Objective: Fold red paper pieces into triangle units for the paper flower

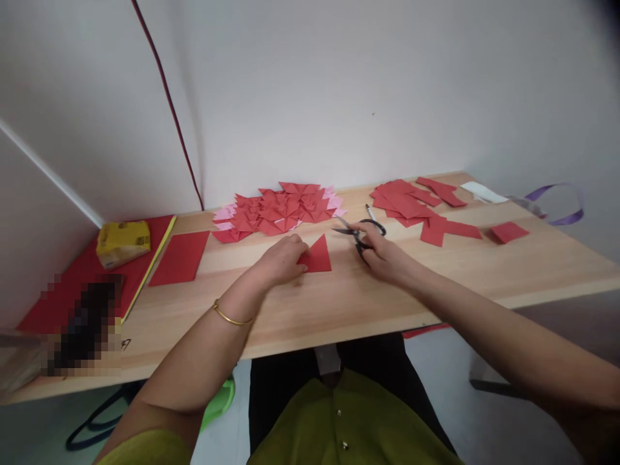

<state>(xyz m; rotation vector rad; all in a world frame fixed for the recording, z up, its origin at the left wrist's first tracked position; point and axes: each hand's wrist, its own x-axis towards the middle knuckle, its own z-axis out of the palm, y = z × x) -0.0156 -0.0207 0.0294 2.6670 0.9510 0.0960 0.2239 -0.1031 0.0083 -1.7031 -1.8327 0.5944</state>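
A folded piece of red paper (320, 256), with a pointed top corner, stands out at the middle of the table. My left hand (287, 258) is closed on its left side, fingers curled over the edge. To the right, my right hand (382, 255) grips a pair of scissors (358, 236) by the black handles. The scissors' blades are parted and point left, a little apart from the paper. Behind both hands lies a heap of folded red and pink paper pieces (285, 210).
Cut red paper pieces (402, 200) are piled at the back right, near a pen (370, 212). A red sheet (180, 258) lies left of my left hand. Farther left, a yellow packet (124, 242) rests on a large red sheet. The wall (310, 97) rises behind the table.
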